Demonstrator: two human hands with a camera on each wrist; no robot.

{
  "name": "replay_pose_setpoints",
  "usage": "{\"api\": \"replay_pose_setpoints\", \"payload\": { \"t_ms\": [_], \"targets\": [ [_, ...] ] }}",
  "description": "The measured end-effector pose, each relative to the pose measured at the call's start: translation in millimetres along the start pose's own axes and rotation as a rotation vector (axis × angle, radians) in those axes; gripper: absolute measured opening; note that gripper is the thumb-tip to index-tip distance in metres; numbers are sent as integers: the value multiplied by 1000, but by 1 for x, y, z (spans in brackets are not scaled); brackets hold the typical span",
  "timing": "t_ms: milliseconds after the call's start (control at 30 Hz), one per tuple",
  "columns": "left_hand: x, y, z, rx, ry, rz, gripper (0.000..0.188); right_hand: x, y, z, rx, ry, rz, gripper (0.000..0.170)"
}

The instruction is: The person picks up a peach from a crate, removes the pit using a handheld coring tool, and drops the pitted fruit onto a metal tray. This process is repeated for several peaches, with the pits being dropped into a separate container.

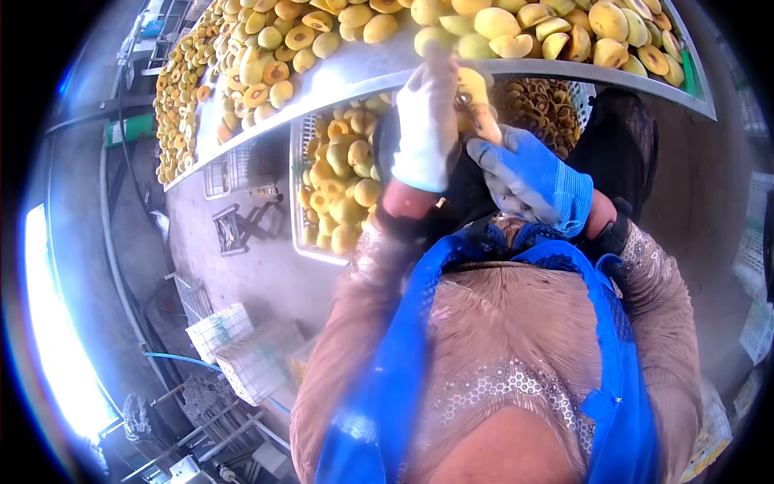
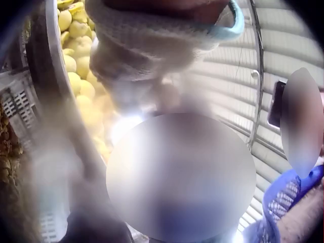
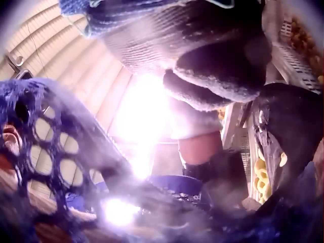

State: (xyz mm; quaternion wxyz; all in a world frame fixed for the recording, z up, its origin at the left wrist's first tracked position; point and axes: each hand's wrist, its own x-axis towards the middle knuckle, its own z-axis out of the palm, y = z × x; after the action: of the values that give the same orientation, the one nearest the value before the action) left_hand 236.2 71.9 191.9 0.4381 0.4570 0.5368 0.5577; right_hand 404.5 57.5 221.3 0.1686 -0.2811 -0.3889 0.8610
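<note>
"How do the hands stand on your feed?"

"My right hand (image 1: pixel 528 173), in the blue glove, has its fingers bent in around what looks like a slender tan handle (image 1: pixel 487 125), angled toward the fruit. My left hand (image 1: pixel 427 121), in white, is too blurred; I can't tell how far its fingers bend or whether they grip."

"And the fruit?"

"One yellow piece of fruit (image 1: pixel 472 81), dark-centred, between the hands, near the counter's (image 1: pixel 347 71) front edge. The wrist views are too hazy to help me."

"How would you work it?"

"I'd cradle it firmly from the left without squeezing; ripe flesh would probably bruise. I'd steer the right with short, controlled turns near the dark middle, left fingertips clear of the tip. A slip toward the left hand is my main worry."

"Anything below?"

"A white crate (image 1: pixel 297 185) of yellow fruit stands lower left, so I'd keep both elbows clear of it."
</note>
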Motion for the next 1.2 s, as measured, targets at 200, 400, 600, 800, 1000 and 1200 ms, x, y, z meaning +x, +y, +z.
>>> {"api": "replay_pose_setpoints", "payload": {
  "t_ms": [200, 400, 600, 800, 1000, 1200],
  "targets": [
    [-4, 17, 13, 36, 165, 63, 30, -5, -2, -19, 80, -198, 59, 26],
    [-4, 5, 9, 110, 200, 74, 36, -8, -7, -14, 491, -261, 234, 28],
    [-14, 24, 12, -89, 79, -68, 49, 1, 20, -28, 868, -530, 352, 23],
    [-15, -11, -6, -27, 281, 225, 22, 13, 41, -28, 766, -708, 290, 24],
    [-65, -27, -156, 291, 876, -23, 21, 23, 79, -90, 101, -113, 388, 25],
    [-194, -113, -314, 1297, 1106, -304, 57, 28, 75, -86, 71, 170, 585, 17]
  ]
}}
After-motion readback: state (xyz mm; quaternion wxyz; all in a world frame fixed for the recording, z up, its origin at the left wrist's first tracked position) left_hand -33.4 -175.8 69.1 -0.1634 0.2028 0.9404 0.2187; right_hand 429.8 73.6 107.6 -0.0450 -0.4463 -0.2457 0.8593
